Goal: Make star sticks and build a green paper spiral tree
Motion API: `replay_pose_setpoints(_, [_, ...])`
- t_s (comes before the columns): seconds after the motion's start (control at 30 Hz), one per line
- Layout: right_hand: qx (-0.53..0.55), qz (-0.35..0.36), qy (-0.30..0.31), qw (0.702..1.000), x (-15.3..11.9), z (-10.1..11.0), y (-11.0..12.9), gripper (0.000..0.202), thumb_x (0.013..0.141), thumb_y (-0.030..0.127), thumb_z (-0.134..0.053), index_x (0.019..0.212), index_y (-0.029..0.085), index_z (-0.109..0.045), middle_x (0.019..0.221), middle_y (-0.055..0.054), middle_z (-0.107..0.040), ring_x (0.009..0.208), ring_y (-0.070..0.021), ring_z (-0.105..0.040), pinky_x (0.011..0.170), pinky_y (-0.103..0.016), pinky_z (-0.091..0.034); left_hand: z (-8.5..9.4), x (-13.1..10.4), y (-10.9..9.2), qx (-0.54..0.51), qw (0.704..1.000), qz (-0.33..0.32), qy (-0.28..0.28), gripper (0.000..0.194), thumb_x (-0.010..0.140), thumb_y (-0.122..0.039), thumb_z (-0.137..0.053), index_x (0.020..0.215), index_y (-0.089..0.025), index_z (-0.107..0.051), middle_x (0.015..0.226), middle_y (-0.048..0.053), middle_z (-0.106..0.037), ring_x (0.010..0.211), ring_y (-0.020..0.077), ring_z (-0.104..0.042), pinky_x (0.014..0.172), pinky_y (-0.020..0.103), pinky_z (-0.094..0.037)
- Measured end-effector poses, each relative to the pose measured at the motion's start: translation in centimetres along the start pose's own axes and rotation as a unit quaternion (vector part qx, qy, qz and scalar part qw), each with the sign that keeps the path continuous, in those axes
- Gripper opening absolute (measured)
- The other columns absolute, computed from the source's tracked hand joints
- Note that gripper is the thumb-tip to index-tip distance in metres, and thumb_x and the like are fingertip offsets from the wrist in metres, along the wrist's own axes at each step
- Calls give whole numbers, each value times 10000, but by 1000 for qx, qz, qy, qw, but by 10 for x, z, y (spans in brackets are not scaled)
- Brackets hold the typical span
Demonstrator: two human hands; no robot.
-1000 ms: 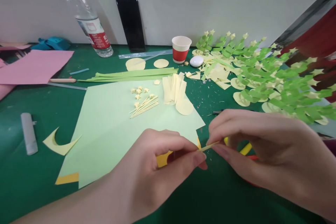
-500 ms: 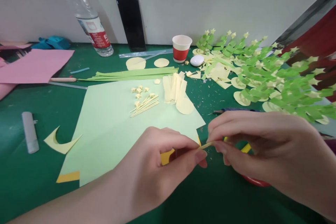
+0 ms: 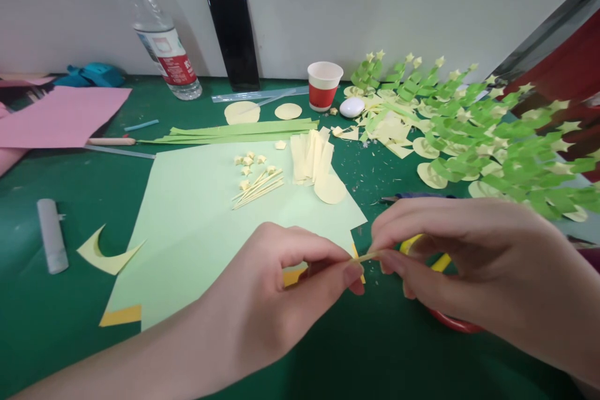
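Between my two hands runs a thin pale-yellow paper strip (image 3: 367, 257). My left hand (image 3: 300, 287) pinches one end of it between thumb and forefinger, above the lower right of a light green sheet (image 3: 187, 231). The thumb and fingers of my right hand (image 3: 450, 262) close on the other end. Under my right hand lie scissors with yellow and red handles (image 3: 452, 322), partly hidden. On the sheet are small folded paper stars (image 3: 247, 165), thin rolled sticks (image 3: 260, 190), pale strips (image 3: 310, 156) and a pale disc (image 3: 330, 187).
Behind stand a bottle (image 3: 175, 65), a black phone (image 3: 235, 40) and a paper cup (image 3: 324, 84). Green paper plants with stars (image 3: 497, 137) crowd the right. Green strips (image 3: 234, 132) lie behind the sheet. At left are pink paper (image 3: 70, 115) and a glue stick (image 3: 52, 236).
Both hands stay nearly in place, with small finger shifts. The strip between them lies a little flatter, and my left fingertips have moved slightly left.
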State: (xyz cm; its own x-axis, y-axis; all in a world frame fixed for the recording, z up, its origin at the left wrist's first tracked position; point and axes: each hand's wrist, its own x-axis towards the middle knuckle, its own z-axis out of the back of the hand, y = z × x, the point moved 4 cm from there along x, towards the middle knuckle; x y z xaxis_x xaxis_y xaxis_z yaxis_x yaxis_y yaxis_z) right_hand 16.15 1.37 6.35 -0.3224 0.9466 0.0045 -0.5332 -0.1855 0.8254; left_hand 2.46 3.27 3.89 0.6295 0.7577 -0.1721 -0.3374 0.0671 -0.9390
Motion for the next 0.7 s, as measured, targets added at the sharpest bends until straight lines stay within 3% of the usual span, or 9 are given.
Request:
replay_pose_setpoints(0.13, [-2,7,-23,1000,1,-1,-2,133,700,115,-507,604,196,-552,589,-5,-574,539,-98,-572,263,-136,-273,-1,0,2,7,1000,13,7,270,803,-270,-510,572,-181,-616,506,-36,-520,481,87,-440,443,152,-330])
replay_pose_setpoints(0.33, [-46,12,-28,998,2,-1,-5,155,633,45,-500,569,180,-541,620,16,-618,532,-61,-524,440,-113,-426,-8,0,9,4,999,44,27,251,813,-294,-489,634,-179,-621,591,-22,-583,573,116,-500,530,181,-372])
replay_pose_setpoints(0.5, [-10,-58,-23,998,4,-2,-12,139,668,94,-510,566,176,-555,658,7,-618,563,-77,-516,448,-140,-417,-12,4,15,-48,997,57,27,254,821,-303,-449,662,-172,-597,480,-63,-424,445,79,-381,433,177,-301])
replay_pose_setpoints(0.7, [19,-61,-16,998,2,-6,-14,107,700,133,-516,637,154,-599,708,-8,-619,563,-70,-515,476,-151,-435,-8,3,14,-21,998,51,8,254,798,-311,-447,649,-175,-602,389,-87,-333,367,75,-307,398,199,-247])
